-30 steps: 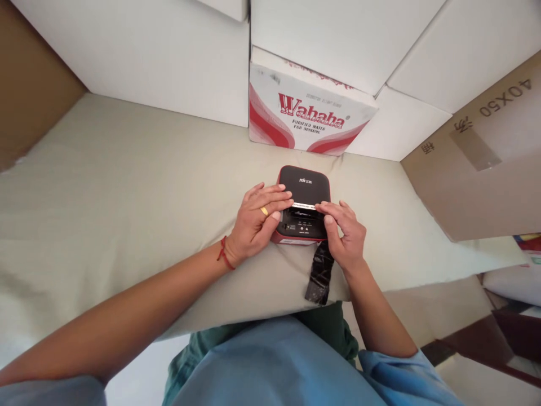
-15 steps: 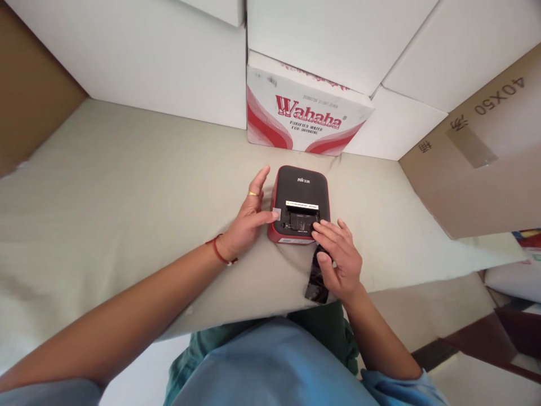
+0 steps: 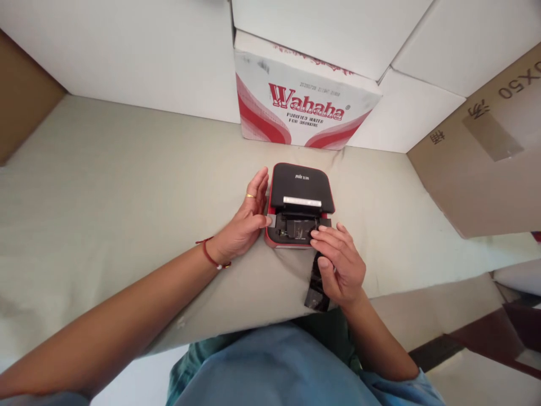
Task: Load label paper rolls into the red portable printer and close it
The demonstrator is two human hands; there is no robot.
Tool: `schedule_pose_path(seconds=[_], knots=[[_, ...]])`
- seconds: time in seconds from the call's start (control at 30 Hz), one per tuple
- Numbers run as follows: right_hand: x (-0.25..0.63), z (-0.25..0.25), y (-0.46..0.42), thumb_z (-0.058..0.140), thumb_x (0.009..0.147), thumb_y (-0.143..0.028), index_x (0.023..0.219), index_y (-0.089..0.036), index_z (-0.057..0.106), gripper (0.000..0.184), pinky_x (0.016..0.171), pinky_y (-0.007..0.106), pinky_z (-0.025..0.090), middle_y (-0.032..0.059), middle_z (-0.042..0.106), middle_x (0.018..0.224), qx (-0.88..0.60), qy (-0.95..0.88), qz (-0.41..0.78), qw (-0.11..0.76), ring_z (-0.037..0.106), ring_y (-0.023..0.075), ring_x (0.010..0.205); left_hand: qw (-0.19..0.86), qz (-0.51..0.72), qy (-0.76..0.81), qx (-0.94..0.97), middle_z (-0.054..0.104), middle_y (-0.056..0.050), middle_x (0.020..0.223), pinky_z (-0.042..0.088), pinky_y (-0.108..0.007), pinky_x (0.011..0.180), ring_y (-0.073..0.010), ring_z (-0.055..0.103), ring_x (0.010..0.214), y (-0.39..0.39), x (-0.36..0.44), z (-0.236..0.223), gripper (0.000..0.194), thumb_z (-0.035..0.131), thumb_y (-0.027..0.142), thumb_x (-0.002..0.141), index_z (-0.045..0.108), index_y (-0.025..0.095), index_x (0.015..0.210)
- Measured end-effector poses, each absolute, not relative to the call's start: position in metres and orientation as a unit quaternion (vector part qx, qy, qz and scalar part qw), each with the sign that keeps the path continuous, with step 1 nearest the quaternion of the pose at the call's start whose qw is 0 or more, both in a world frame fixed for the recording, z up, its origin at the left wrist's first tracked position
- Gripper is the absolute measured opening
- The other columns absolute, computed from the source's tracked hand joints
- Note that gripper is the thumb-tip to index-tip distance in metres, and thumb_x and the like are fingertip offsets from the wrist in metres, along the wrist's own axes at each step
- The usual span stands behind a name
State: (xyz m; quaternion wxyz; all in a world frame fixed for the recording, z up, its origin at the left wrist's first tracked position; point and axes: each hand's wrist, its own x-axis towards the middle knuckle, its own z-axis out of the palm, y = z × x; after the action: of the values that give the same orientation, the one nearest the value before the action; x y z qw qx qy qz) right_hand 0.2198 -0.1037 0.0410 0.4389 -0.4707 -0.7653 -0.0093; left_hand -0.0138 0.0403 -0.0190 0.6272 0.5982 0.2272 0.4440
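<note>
A small black and red label printer point(image 3: 301, 186) sits on the cloth-covered table, its lid raised a little at the front edge. A short dark strip shows in its front opening. My left hand point(image 3: 243, 223) holds the printer's left side, the thumb on a grey latch point(image 3: 271, 220) and the fingers stretched along the side. My right hand point(image 3: 340, 262) rests its fingertips on the printer's front right corner, fingers extended and thumb apart. Below and partly behind that hand, a glossy black strip point(image 3: 316, 290) lies towards the table's front edge.
A Wahaha water carton point(image 3: 306, 110) stands behind the printer, against large white boxes point(image 3: 169, 56). Brown cardboard boxes flank the table point(image 3: 105, 197), one at far left and a printed one point(image 3: 477, 169) at right. The table's front edge is close to my body.
The printer's lid has lifted at its front, widening the gap above the opening. Both hands stay at the printer's sides. The view has shifted slightly.
</note>
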Motion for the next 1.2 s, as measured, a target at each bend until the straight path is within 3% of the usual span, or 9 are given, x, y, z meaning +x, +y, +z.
schedule_pose_path(seconds=[0.13,0.33,0.4,0.53,0.6,0.73,0.9,1.07,1.2], knots=[[0.224,0.058,-0.098,0.058,0.113,-0.026,0.136,-0.031,0.081,0.032,0.124,0.056,0.060,0.0063,0.091,0.124,-0.456,-0.779,0.017,0.431,0.085,0.0277,0.125,0.623,0.447,0.208,0.607,0.021,0.000,0.199,0.037,-0.057,0.148,-0.0323,0.023,0.186,0.043,-0.012,-0.021,0.109,0.082,0.062,0.094,0.020,0.051,0.183],[0.236,0.104,-0.052,0.057,0.117,-0.046,0.131,-0.031,0.084,0.034,0.094,0.040,0.071,0.0030,0.092,0.113,-0.558,-0.702,0.168,0.410,0.088,0.0223,0.100,0.616,0.492,0.203,0.580,0.036,-0.002,0.193,0.036,-0.061,0.148,-0.0337,0.034,0.181,0.047,-0.005,-0.037,0.090,0.079,0.059,0.097,0.037,0.049,0.176],[0.234,0.117,-0.024,0.061,0.114,-0.041,0.125,-0.030,0.086,0.030,0.091,0.038,0.069,0.0025,0.092,0.115,-0.588,-0.730,0.168,0.304,0.087,0.0226,0.099,0.614,0.507,0.230,0.559,0.045,-0.006,0.188,0.038,-0.061,0.147,-0.0329,0.039,0.179,0.048,-0.003,-0.042,0.082,0.075,0.056,0.099,0.041,0.045,0.173],[0.216,0.131,0.023,0.065,0.107,-0.024,0.116,-0.028,0.088,0.026,0.089,0.045,0.065,0.0077,0.091,0.118,-0.611,-0.787,0.083,0.004,0.085,0.0324,0.105,0.583,0.529,0.274,0.552,0.055,-0.010,0.178,0.045,-0.059,0.143,-0.0319,0.048,0.173,0.045,-0.001,-0.041,0.065,0.072,0.051,0.102,0.051,0.036,0.162],[0.204,0.130,0.036,0.070,0.102,-0.021,0.117,-0.026,0.088,0.024,0.087,0.046,0.063,0.0117,0.090,0.121,-0.617,-0.783,0.038,-0.063,0.084,0.0355,0.106,0.569,0.533,0.275,0.563,0.056,-0.012,0.177,0.051,-0.057,0.139,-0.0319,0.054,0.168,0.041,0.000,-0.036,0.060,0.070,0.048,0.104,0.053,0.033,0.159],[0.192,0.120,0.044,0.081,0.092,-0.018,0.112,-0.023,0.088,0.021,0.085,0.046,0.062,0.0176,0.089,0.115,-0.625,-0.776,0.012,-0.080,0.083,0.0379,0.104,0.573,0.519,0.276,0.571,0.059,-0.014,0.171,0.060,-0.055,0.127,-0.0304,0.069,0.148,0.036,-0.001,-0.026,0.055,0.067,0.044,0.106,0.052,0.029,0.157],[0.196,0.114,0.042,0.081,0.095,-0.023,0.112,-0.025,0.085,0.018,0.083,0.044,0.063,0.0153,0.089,0.115,-0.647,-0.760,-0.006,-0.061,0.082,0.0353,0.100,0.563,0.521,0.291,0.572,0.061,-0.013,0.160,0.061,-0.056,0.124,-0.0291,0.072,0.138,0.036,0.001,-0.023,0.049,0.067,0.043,0.105,0.059,0.027,0.151],[0.203,0.118,0.031,0.076,0.098,-0.023,0.125,-0.023,0.080,0.027,0.079,0.046,0.061,0.0166,0.089,0.116,-0.668,-0.743,0.005,-0.026,0.084,0.0390,0.100,0.522,0.530,0.318,0.587,0.064,-0.012,0.152,0.055,-0.052,0.131,-0.0286,0.066,0.145,0.037,0.001,-0.021,0.045,0.062,0.043,0.107,0.064,0.024,0.147],[0.213,0.114,0.015,0.071,0.103,-0.025,0.131,-0.026,0.078,0.028,0.084,0.045,0.062,0.0110,0.090,0.118,-0.669,-0.743,0.031,0.018,0.085,0.0345,0.102,0.475,0.540,0.344,0.603,0.067,-0.011,0.146,0.052,-0.050,0.133,-0.0267,0.065,0.144,0.033,-0.001,-0.015,0.037,0.056,0.042,0.111,0.067,0.023,0.141]])
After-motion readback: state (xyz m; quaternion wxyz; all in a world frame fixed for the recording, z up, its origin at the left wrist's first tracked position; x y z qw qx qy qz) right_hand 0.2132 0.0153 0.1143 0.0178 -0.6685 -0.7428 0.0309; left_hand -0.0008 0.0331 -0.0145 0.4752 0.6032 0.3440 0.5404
